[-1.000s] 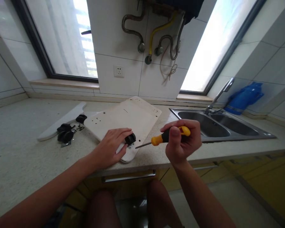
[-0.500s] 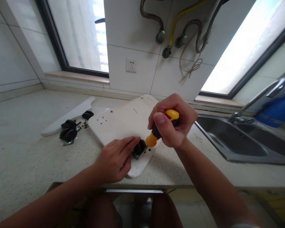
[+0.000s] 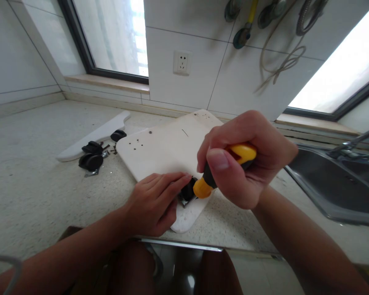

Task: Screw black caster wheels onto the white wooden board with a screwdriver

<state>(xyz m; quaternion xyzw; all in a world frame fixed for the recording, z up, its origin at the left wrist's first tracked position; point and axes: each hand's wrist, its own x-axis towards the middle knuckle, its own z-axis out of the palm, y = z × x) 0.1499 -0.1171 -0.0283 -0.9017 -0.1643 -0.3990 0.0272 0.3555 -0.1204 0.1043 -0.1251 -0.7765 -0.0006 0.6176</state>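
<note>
My right hand (image 3: pixel 249 159) is wrapped round a yellow and black screwdriver (image 3: pixel 203 187), thumb on its handle, which slants down to the left. The tip is hidden beside a black caster (image 3: pixel 188 191) with a metal plate. This caster sits near the front corner of a white board (image 3: pixel 162 153) lying flat on the counter. My left hand (image 3: pixel 155 200) grips the caster from the left, fingers stretched along its top and thumb below. Small holes dot the board's left and far corners.
Several loose black casters (image 3: pixel 91 162) and small screws (image 3: pixel 113 150) lie left of the board. Behind them is a long white shaped panel (image 3: pixel 89 141). A steel sink (image 3: pixel 320 180) with a tap is at the right. The counter's front edge (image 3: pixel 184 244) runs close before me.
The view has tilted down and come closer. My right hand, still on the screwdriver, looks larger and further right, its wrist turned slightly. My left hand stays on the caster.
</note>
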